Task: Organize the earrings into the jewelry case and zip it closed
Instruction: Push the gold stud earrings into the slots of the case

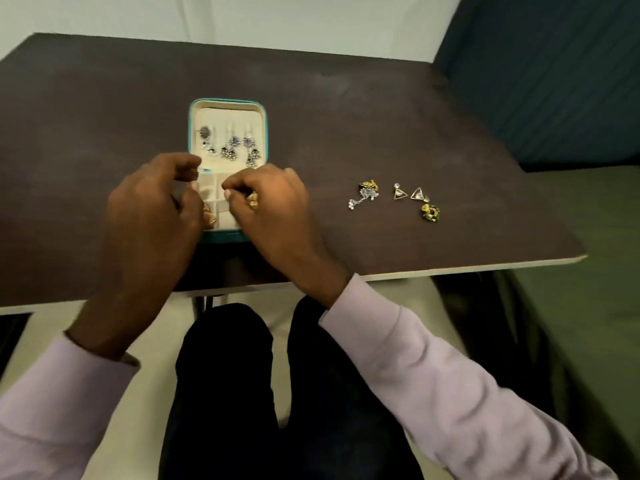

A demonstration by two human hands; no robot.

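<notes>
A teal jewelry case (266, 133) lies open on the dark table, its cream lid panel carrying three dark silver dangling earrings (230, 147). My left hand (156, 209) hovers over the left side of the compartment tray, fingers curled; whether it holds anything is hidden. A gold earring (209, 218) shows in the tray beside it. My right hand (273, 202) is over the tray's right side and pinches a gold earring (252, 199). Loose on the table to the right lie a silver-and-gold drop earring (365, 194), two triangle earrings (408, 192) and a green-gold flower earring (430, 212).
The dark brown table (104, 116) has its front edge close to my lap. A dark blue panel (554, 81) stands to the right, with a green surface (588, 306) below it. A white wall runs behind the table.
</notes>
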